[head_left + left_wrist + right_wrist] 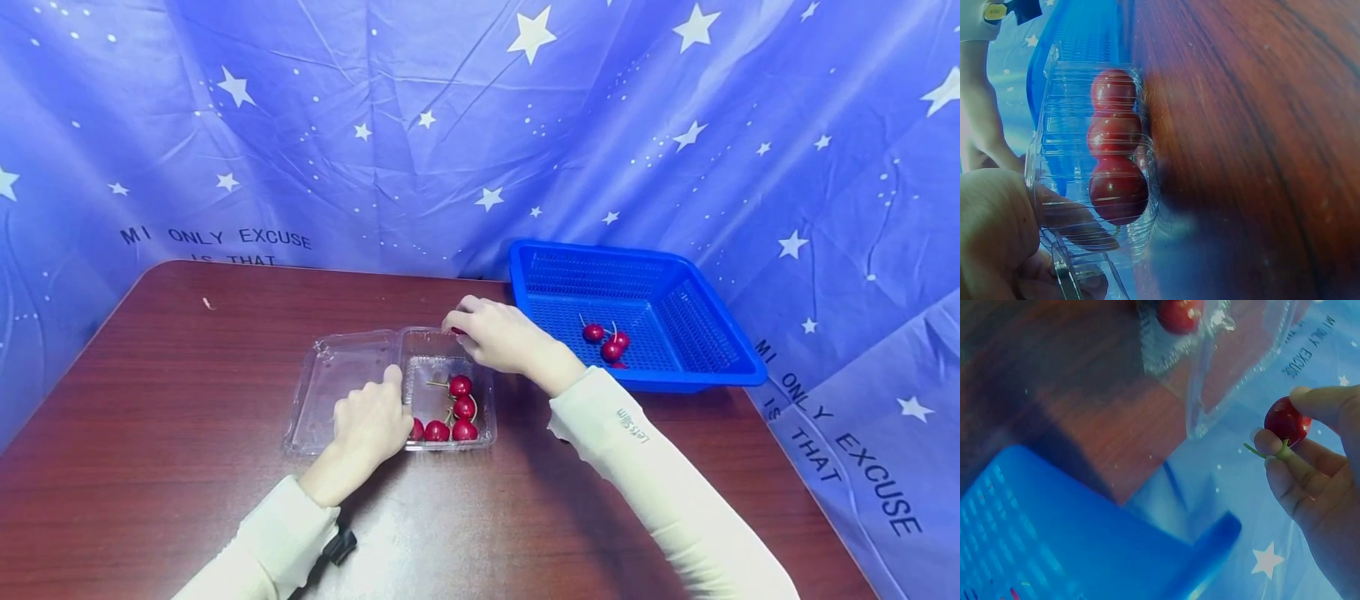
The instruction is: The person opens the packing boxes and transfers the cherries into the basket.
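Observation:
My right hand (502, 333) is over the far right corner of a clear plastic clamshell box (423, 371). Between thumb and fingers it pinches a red cherry (1286, 420) with a green stem, seen best in the right wrist view. My left hand (372, 421) grips the box's left wall near the hinge, a finger reaching inside, as the left wrist view shows. Inside the box, red cherries (461, 386) line the near and right walls; the leftmost is partly hidden behind the left hand. The box's lid (348, 367) lies folded out to the left on the table.
A blue plastic basket (705, 308) stands at the back right of the brown wooden table (187, 400), with several cherries (611, 351) on its floor. Behind the table hangs a blue star-patterned cloth (420, 167). A small pale scrap (207, 303) lies at the back left.

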`<action>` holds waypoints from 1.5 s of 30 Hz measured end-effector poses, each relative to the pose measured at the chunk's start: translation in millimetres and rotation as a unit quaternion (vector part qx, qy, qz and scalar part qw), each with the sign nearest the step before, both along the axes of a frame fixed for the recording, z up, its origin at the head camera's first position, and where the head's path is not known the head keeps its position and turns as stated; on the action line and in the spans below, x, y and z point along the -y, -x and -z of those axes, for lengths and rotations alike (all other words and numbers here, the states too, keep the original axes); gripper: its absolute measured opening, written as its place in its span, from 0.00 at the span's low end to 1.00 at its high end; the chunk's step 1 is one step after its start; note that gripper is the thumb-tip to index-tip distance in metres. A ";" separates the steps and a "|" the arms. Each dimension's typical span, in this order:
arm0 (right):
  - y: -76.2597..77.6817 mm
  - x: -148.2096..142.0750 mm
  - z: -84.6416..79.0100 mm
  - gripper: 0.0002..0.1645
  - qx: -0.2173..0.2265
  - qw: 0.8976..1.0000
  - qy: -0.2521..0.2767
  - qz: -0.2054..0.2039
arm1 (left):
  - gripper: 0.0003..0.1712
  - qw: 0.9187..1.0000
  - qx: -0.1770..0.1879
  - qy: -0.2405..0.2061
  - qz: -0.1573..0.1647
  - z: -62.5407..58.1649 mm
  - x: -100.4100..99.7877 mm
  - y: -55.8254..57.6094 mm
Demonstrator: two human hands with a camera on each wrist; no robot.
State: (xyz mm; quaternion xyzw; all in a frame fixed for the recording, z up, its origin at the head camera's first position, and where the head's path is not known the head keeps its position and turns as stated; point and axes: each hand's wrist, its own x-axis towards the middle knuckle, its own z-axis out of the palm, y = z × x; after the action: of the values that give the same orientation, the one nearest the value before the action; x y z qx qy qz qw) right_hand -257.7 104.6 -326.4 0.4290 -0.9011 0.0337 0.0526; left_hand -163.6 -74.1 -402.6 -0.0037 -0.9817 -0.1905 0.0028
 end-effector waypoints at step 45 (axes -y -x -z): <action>29.6 -83.8 -54.4 0.23 0.038 0.987 0.047 0.147 | 0.13 1.000 -0.005 0.002 0.003 -0.5 0.0 -0.7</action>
State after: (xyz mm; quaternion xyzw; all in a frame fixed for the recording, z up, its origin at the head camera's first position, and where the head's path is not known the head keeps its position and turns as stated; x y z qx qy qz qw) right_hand -287.3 188.4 -272.0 0.2874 -0.9532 0.0840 0.0424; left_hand -162.9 -74.1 -402.1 -0.0073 -0.9820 -0.1886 0.0071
